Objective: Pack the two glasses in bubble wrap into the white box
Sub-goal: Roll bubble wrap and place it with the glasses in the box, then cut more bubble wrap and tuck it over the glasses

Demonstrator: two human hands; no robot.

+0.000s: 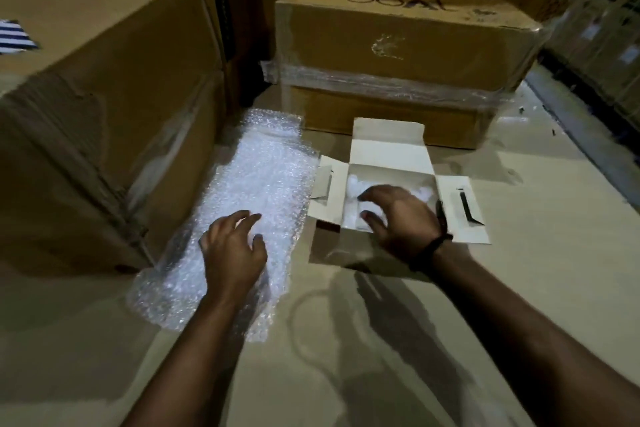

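Note:
The white box point(388, 154) lies open on the cardboard surface with its lid and side flaps spread out. Inside it sits a bundle of bubble wrap point(355, 189), pale and blurred; I cannot tell how many glasses it covers. My right hand point(398, 215) hovers over the box opening with fingers spread and loosely bent, holding nothing. A long sheet of bubble wrap point(252, 191) lies flat to the left of the box. My left hand point(233, 248) is over the near part of that sheet, fingers relaxed and apart.
A large brown carton point(104, 97) stands at the left, close to the sheet. A stack of two taped cartons point(405, 55) stands right behind the white box. More wrapped goods point(602, 28) line the far right. Bare cardboard surface point(519, 288) stretches at the front and right.

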